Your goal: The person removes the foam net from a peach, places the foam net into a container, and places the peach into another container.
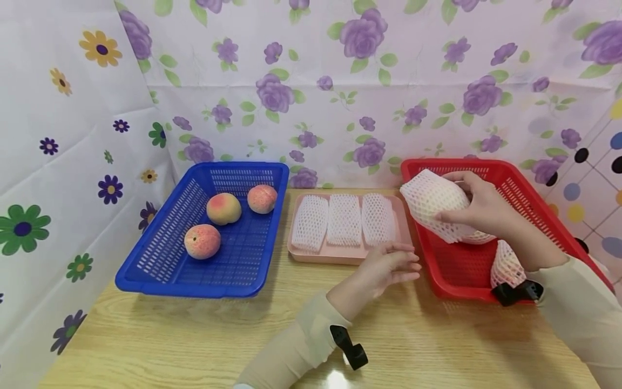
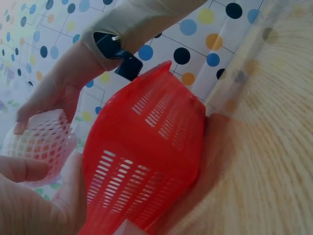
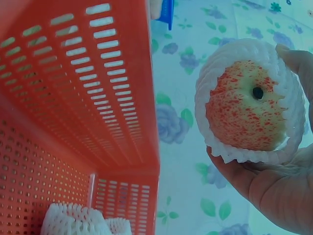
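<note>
My right hand (image 1: 478, 202) grips a peach in a white foam net (image 1: 430, 202) over the left part of the red basket (image 1: 452, 270). In the right wrist view the bare end of that peach (image 3: 242, 110), red-speckled with a dark stem spot, shows through the net's opening, with fingers and thumb around the net. My left hand (image 1: 381, 270) is apart from it, fingers loosely extended and holding nothing, in front of the pink tray (image 1: 303, 256). Inside the red basket lies a netted fruit (image 1: 507, 265) near the front right; another netted piece (image 1: 478, 236) is partly hidden by my right hand.
On the pink tray lie three flat foam nets (image 1: 344, 220), side by side. The blue basket (image 1: 194, 289) at left contains three bare peaches (image 1: 224, 209). Both baskets and the tray stand on a wooden table (image 1: 194, 335), with a flowered cloth (image 1: 320, 129) behind.
</note>
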{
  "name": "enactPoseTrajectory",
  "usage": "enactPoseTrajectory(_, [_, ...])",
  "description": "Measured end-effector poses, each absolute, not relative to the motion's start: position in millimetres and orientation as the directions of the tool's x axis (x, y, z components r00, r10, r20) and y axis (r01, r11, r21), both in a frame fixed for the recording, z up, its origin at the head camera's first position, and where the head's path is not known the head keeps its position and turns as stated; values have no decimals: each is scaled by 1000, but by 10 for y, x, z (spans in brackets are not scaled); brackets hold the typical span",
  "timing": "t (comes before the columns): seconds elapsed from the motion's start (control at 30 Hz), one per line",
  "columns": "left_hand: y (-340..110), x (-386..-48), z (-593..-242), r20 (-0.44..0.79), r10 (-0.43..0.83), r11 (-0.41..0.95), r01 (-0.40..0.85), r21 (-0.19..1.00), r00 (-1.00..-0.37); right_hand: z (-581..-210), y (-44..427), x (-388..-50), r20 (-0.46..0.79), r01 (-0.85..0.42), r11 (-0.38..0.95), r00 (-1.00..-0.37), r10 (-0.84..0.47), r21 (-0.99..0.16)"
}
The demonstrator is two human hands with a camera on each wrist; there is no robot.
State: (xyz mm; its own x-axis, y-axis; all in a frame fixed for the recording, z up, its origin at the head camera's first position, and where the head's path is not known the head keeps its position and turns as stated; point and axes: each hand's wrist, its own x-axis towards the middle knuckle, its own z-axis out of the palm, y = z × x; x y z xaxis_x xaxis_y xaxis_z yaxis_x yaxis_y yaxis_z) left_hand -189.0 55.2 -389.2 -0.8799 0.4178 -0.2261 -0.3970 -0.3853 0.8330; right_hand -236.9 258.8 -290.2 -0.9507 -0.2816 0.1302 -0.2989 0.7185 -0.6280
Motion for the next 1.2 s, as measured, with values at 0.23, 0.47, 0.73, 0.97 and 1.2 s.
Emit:
enactPoseTrajectory(0.23, [361, -1920, -3746, -216, 378, -400, -369, 839, -900, -2928, 2501, -2283, 118, -314, 691, -941, -317, -651])
enactPoseTrajectory(0.47, [258, -1924, -3623, -192, 358, -419, -341, 842, -914, -2970, 2369, -2202, 116, -327, 679, -934, -337, -658])
enactPoseTrajectory(0.73, [224, -1949, -3552, -161, 373, -438, -326, 838, -914, -3051, 2230, -2108, 112, -343, 639, -920, -375, -689])
enactPoseTrajectory(0.97, [236, -1935, -3610, -152, 398, -482, -347, 805, -905, -3129, 2173, -2028, 117, -356, 608, -911, -396, -710])
enactPoseTrajectory(1.2, [101, -1890, -3646, -165, 395, -446, -346, 826, -904, -3200, 2000, -1977, 100, -340, 578, -908, -406, -742])
